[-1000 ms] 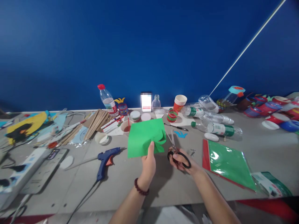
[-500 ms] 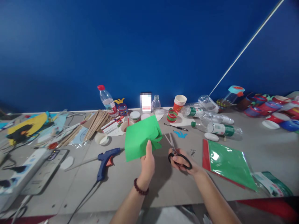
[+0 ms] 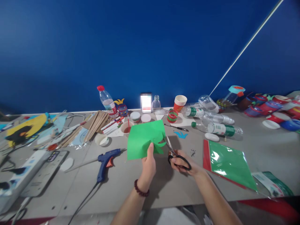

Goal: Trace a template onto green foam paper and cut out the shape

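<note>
My left hand (image 3: 149,161) pinches a green sheet (image 3: 140,140) of craft paper or foam, thumb on top, above the middle of the table. Several curved, leaf-like strips are cut into the sheet's right edge. In my right hand (image 3: 180,162) is a pair of scissors (image 3: 174,153) with black handles. Their blades are spread and reach the cut edge of the sheet; one blade tip is partly hidden by it. A blue crown-shaped cutout (image 3: 181,135) lies beyond the scissors, near a black pen (image 3: 176,127).
A blue glue gun (image 3: 106,162) with its cord lies left of my hands. Power strips (image 3: 25,170) are farther left. On the right are a packet of green sheets (image 3: 231,162) and plastic bottles (image 3: 222,129). Paper cups (image 3: 180,102) stand by the blue wall.
The green sheet has tilted and shifted slightly right and down, toward the scissors. The scissor blades have turned so that they now meet its cut edge.
</note>
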